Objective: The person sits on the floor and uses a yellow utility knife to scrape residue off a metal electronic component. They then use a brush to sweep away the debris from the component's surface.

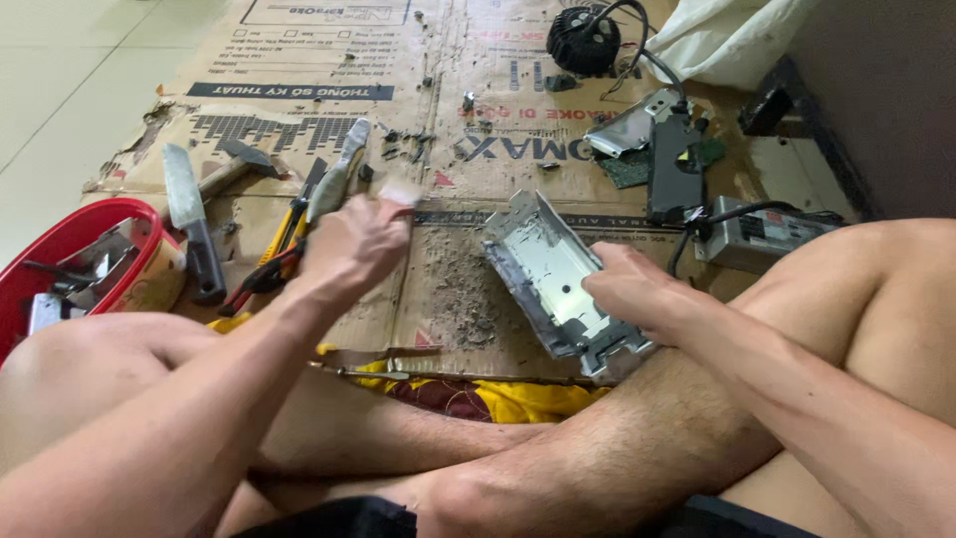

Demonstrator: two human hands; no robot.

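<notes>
Head view: right hand (637, 289) grips a bent metal casing (553, 274), tilted over a dusty cardboard sheet (438, 149). Left hand (354, 239) is clenched around a small pale piece (398, 192), beside pliers (269, 269), knife (189, 219) and red basin (60, 239).

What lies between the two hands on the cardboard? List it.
In the head view, between the left hand and the right hand lies bare cardboard strewn with grey debris, then the near wall of the metal casing that the right hand steadies.

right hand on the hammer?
No: the right hand grips the open grey metal casing, while the wooden-handled hammer lies untouched on the flattened brown cardboard.
</notes>
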